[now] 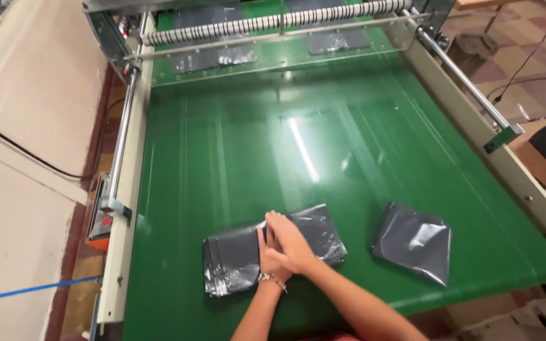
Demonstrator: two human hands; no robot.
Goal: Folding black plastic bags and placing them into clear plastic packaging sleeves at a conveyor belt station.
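- While both my hands press on it, the green conveyor belt (235, 145) fills most of the frame, its glossy surface bare and open from centre up to the clear guard plate (273, 53) at the top.
- Along the top edge runs a white ribbed roller (273, 22); more dark bags (213, 58) lie under the guard there.
- Cream side rails (131, 208) with steel rods bound the belt at left and right, so sideways room ends at those edges.
- Lower centre lies the stack of dark grey plastic bags (235, 259), flat on the belt, near its front edge.
- Lower right, well apart from the stack, sits a single dark grey bag (414, 243), slightly tilted.
- On the stack, my right hand (292, 243) lies flat, fingers extended and together, over my left hand (265, 247), also flat; neither grips anything, both only press down.
- To do this well, I judge I should keep the palms flat and push evenly so the slippery layers stay squared, not fanning toward the front edge.
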